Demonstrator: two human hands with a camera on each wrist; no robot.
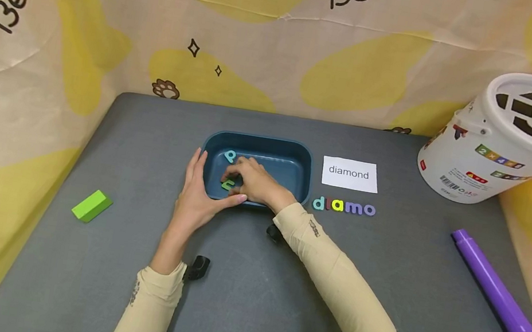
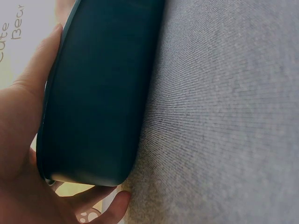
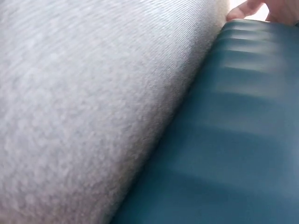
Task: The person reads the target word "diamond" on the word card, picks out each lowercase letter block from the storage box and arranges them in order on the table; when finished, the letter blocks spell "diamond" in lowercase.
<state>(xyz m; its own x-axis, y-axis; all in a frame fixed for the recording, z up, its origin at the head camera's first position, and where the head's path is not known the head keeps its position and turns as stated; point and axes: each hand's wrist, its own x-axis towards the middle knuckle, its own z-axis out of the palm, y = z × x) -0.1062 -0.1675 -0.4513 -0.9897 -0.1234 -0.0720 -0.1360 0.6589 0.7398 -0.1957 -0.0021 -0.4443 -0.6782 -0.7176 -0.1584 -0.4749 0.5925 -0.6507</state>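
Observation:
A dark blue rectangular tray (image 1: 290,145) sits on the grey table. My left hand (image 1: 195,198) grips its near left corner, thumb along the front rim and fingers against the left side; the left wrist view shows the tray's outer wall (image 2: 93,102) beside that hand. My right hand (image 1: 255,182) reaches inside, its curled fingers and thumb around a green letter (image 1: 227,184), partly covered. Behind it in the tray lies a light blue letter (image 1: 230,155). The right wrist view shows only the tray's outside (image 3: 233,140) and some fingers at its far end.
Right of the tray lies a white "diamond" card (image 1: 350,174), with a row of coloured letters (image 1: 338,205) reading "diamo" below it. A green block (image 1: 92,206) lies left, a purple stick (image 1: 501,296) right. A white bucket (image 1: 498,150) stands back right, by the cloth backdrop (image 1: 246,29).

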